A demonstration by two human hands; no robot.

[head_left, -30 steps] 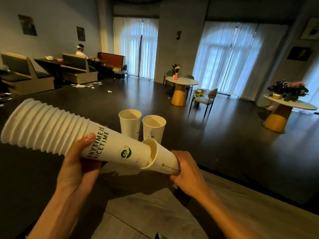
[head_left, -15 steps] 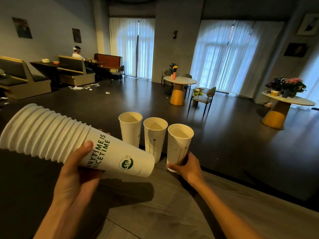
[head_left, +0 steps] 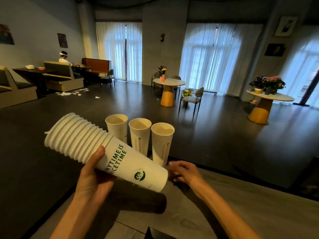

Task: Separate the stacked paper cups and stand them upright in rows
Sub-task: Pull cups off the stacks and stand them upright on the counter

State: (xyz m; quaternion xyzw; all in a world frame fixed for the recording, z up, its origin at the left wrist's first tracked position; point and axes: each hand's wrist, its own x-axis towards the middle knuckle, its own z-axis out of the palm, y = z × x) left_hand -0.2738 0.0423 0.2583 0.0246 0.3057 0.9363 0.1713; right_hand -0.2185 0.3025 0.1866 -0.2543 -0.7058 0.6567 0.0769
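Both forearms are bare. No sleeve, glove, watch or ring is visible. The left hand [head_left: 94, 178] and right hand [head_left: 185, 172] are uncovered.

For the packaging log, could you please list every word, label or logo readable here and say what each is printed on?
"ANYTIME IS NICE TIME": green print on the outermost cup of the stack in the left hand; first letters partly hidden.
Round green logo on the same cup: no readable words.
Small vertical print on the three standing cups: too small to read.
Wall pictures: no legible text.

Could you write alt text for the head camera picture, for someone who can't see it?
A left hand holds a tilted stack of paper cups while the empty right hand reaches toward its base; three cups stand upright in a row behind.
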